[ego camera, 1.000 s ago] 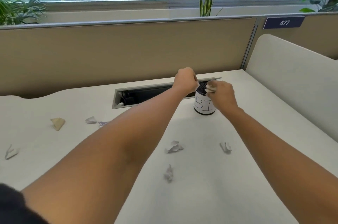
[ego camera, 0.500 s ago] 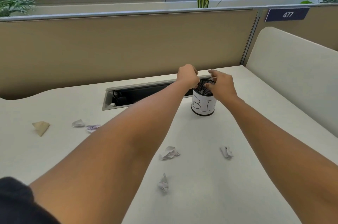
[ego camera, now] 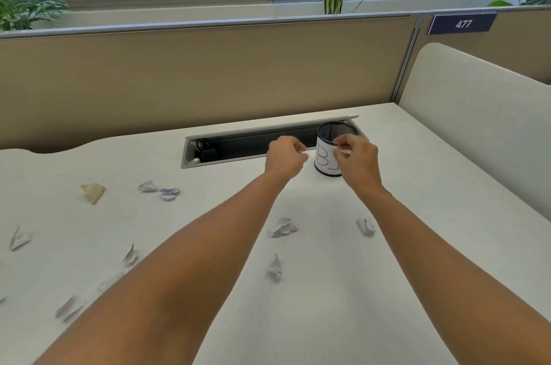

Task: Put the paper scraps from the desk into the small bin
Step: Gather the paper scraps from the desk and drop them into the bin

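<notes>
While the table (ego camera: 417,290) fills most of the frame below a tan partition (ego camera: 208,75), the paper scraps lie spread over its left and middle parts, none yet cleared from those areas. Just right of centre, the small bin (ego camera: 331,152), a black mesh cup with a white label, stands upright at the right end of the open cable trough (ego camera: 232,146).

The left hand (ego camera: 284,157) sits just left of the bin and the right hand (ego camera: 356,160) overlaps its front. The left is curled into a loose fist; whether it encloses anything cannot be told. The right has its fingers bent with thumb and forefinger pinched near the rim; a pale speck shows at the fingertips, but whether that is a scrap or the label behind is unclear.

The nearest scraps lie lower in the frame than both hands, toward the camera. A crumpled white scrap (ego camera: 281,227) sits below the left hand, between the two forearms; a narrower scrap (ego camera: 274,267), its long axis roughly up and down the frame, lies below that. A small scrap (ego camera: 365,226) lies just left of the right forearm, directly below the right hand, so that hand is likely the nearer one for it. A brown scrap (ego camera: 93,192) and several pale ones at the left of the frame lie well apart from the bin, on the left hand's side.
</notes>
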The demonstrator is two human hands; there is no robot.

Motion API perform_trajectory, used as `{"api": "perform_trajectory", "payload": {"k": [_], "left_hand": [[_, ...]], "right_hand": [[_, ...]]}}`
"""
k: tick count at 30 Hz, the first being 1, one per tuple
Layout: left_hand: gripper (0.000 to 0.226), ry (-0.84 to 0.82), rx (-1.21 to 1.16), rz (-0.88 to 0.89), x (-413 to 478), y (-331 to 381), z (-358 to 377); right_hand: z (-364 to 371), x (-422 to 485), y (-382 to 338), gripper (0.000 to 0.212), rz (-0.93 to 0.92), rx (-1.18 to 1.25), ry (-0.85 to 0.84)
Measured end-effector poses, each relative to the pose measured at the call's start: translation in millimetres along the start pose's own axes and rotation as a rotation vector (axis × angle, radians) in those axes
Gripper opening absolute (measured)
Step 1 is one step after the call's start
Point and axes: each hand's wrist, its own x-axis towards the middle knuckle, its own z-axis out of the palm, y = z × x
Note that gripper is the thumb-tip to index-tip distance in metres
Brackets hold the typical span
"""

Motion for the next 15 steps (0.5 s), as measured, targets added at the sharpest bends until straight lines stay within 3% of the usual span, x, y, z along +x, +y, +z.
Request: {"api": "perform_trajectory", "payload": {"k": [9,15], "left_hand": [[0.026,0.058,0.239,-0.009,-93.0,-50.6,-6.8],[0.037,0.06,0.387,0.009,-149.1,-67.1,0.2]], "right_hand": [[-4.0,-67.0,23.1,0.023,0.1,-0.164,-0.141],[-7.9,-98.7,44.6,0.045,0.202,-0.451,-0.328]]}}
